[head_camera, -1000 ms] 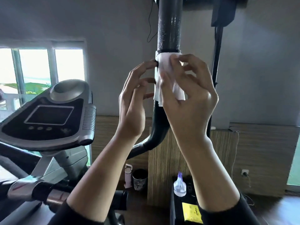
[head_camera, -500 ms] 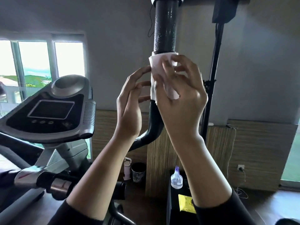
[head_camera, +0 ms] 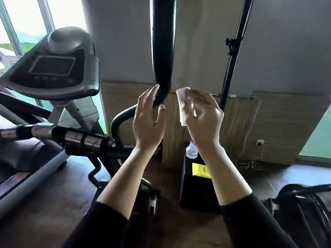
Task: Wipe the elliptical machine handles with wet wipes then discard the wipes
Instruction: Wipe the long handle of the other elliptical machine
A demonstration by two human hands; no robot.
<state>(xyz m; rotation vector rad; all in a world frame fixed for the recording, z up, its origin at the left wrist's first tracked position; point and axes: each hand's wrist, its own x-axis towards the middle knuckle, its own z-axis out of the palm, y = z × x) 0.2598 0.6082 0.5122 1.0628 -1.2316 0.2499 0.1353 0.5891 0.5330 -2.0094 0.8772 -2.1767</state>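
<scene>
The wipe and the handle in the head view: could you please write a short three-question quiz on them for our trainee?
1. True or false: the wipe is wrapped around the black handle.
2. Which of the hands holds the wipe? A) left hand B) right hand C) both
3. Fill in: the left hand's fingers are open, beside the handle's lower ____.

Key:
1. False; the wipe is held off the handle, to its right.
2. B.
3. Bend; whether the fingertips touch it cannot be told.
</scene>
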